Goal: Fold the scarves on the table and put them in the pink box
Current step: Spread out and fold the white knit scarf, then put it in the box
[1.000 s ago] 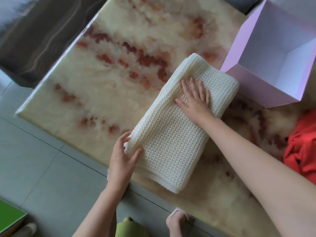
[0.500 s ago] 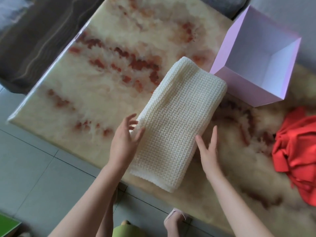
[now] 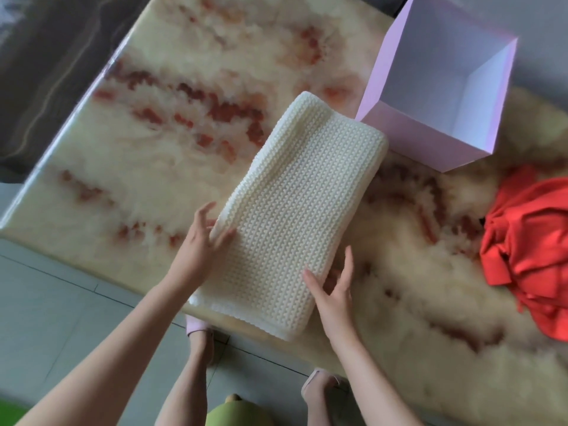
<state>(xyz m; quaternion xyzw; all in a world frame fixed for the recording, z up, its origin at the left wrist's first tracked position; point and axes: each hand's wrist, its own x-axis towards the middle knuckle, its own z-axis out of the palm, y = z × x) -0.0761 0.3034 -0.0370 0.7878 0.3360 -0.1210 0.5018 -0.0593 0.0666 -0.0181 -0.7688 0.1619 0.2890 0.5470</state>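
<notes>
A cream knitted scarf (image 3: 292, 204) lies folded into a long strip on the marble table (image 3: 159, 139), its near end hanging slightly over the table edge. My left hand (image 3: 203, 241) touches its left edge with fingers spread. My right hand (image 3: 333, 290) is at its right near edge, thumb on top of the knit and fingers alongside. The pink box (image 3: 408, 133) stands open and empty just beyond the scarf's far end. A crumpled red scarf (image 3: 531, 253) lies at the table's right side.
The table's near edge runs diagonally above grey floor tiles (image 3: 55, 302). My feet in pink slippers (image 3: 196, 327) stand beneath it. A dark patterned surface (image 3: 46, 72) lies beyond the table's left edge.
My right hand left the top of the scarf and came down to its right near edge. My left hand let go of the corner and now rests open against the left edge.
</notes>
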